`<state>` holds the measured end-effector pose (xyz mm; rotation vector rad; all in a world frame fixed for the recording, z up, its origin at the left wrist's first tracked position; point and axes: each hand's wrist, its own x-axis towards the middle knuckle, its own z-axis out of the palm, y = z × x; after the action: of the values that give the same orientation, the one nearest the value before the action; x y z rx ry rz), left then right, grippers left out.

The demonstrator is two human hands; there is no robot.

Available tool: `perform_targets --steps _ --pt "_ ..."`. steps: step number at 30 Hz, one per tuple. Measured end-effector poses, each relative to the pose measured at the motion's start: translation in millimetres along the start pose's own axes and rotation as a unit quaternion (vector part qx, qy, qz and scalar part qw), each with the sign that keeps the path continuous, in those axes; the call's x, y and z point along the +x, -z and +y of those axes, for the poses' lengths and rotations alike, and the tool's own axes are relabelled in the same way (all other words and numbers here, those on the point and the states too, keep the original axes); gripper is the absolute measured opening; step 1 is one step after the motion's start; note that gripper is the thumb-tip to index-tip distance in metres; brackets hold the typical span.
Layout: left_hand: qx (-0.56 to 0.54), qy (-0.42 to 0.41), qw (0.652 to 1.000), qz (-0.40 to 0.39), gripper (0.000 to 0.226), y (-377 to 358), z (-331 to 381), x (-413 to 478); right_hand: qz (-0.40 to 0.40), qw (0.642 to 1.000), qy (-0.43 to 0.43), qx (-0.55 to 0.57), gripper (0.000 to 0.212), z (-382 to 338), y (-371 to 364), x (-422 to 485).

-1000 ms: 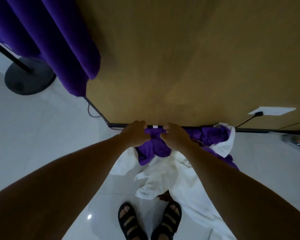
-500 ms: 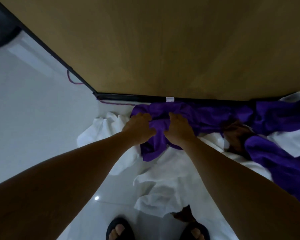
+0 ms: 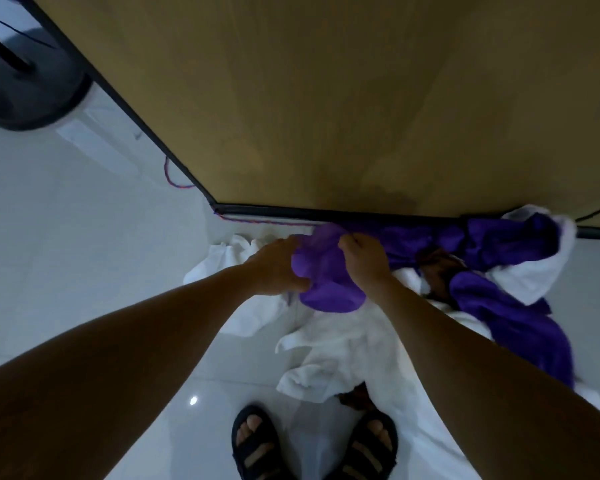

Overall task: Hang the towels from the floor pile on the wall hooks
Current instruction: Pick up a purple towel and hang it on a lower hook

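Purple towel (image 3: 329, 285) sits bunched between our fingers; our left hand (image 3: 274, 268) and right hand (image 3: 364, 261) both squeeze it tight above the floor pile (image 3: 343, 344).

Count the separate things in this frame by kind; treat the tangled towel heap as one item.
Hands: 2, the left hand and right hand, both gripping the purple towel
Sandals: 2
Towel pile: 1, purple, white and brown cloth; single towels cannot be told apart
Round stand base: 1
Total: 6
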<state>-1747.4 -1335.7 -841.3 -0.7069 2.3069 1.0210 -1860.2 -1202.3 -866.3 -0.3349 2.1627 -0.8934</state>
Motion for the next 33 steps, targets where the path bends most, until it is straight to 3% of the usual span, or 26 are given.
perform_targets --steps 3,7,15,18,21,25,27,33 --pt "-0.051 -0.01 0.999 -0.004 0.098 44.0 52.7 -55.1 0.029 0.986 -0.013 0.161 0.02 -76.4 56.3 -54.8" --pt "-0.063 -0.032 0.997 0.039 0.088 106.2 121.2 -124.6 0.066 0.967 0.011 0.247 0.026 -170.3 129.8 -127.7" --pt "-0.05 -0.094 0.994 0.011 0.051 227.8 233.8 -259.5 0.11 0.966 0.11 0.204 0.024 -296.4 253.9 -245.5" --pt "-0.099 -0.099 0.99 0.026 0.062 264.5 258.2 -299.0 0.126 0.969 0.158 0.141 0.031 -334.1 280.3 -280.1" --pt "-0.193 -0.09 0.977 -0.005 0.068 295.6 271.4 -333.1 0.133 0.97 0.154 0.134 0.036 -357.3 292.2 -311.8" --pt "-0.288 -0.064 0.955 0.044 0.036 326.6 284.0 -379.9 0.128 0.98 0.121 0.09 0.038 -368.0 292.8 -349.2" --pt "-0.281 -0.065 0.954 0.081 0.017 337.5 290.0 -397.3 0.121 0.984 0.105 0.074 0.033 -368.3 288.6 -367.1" --pt "-0.229 -0.149 0.957 0.093 0.029 362.7 314.6 -439.0 0.133 0.983 0.125 -0.034 0.025 -374.4 286.6 -407.9"
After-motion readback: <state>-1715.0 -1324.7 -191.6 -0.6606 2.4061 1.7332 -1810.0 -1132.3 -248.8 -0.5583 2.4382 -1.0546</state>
